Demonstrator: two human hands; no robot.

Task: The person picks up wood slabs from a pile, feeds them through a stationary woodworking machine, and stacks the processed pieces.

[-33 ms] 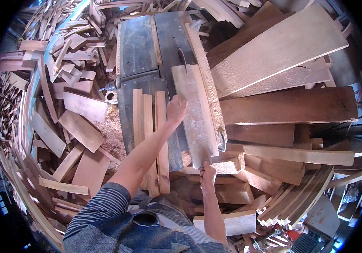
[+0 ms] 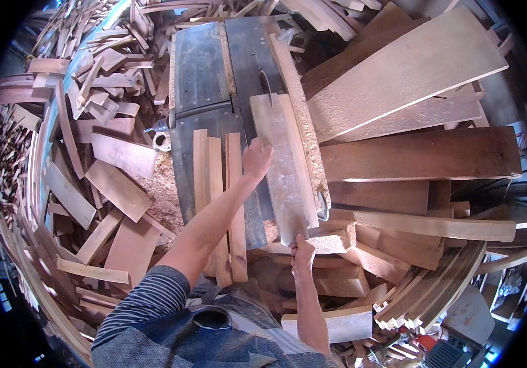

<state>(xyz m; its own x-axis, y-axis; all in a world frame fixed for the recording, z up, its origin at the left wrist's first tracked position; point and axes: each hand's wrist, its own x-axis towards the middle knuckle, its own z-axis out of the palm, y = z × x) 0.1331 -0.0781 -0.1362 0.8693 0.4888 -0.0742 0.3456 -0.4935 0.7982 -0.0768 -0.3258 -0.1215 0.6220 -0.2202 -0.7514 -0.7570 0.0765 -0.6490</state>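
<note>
A pale wooden board [image 2: 283, 172] lies lengthwise on the dark saw table [image 2: 201, 70], its far end at the circular saw blade [image 2: 266, 81]. Against the board's left edge, my left hand [image 2: 257, 161] is closed, with the thumb over the top. My right hand [image 2: 302, 251] grips the near end, which overhangs the table. A narrow wooden strip [image 2: 297, 153] runs along the board's right side, next to the sawdust-covered fence [image 2: 294, 92]. Beneath and beside my left forearm, several long wooden strips [image 2: 215, 184] rest on the table.
Wide planks [image 2: 411, 80] and a dark brown plank [image 2: 423, 154] fan out on the right. Offcuts [image 2: 119, 190] are heaped on the left above sawdust [image 2: 162, 190]. A stack of curved strips [image 2: 438, 285] lies at the lower right. A metal ring fitting [image 2: 161, 142] juts from the table's left side.
</note>
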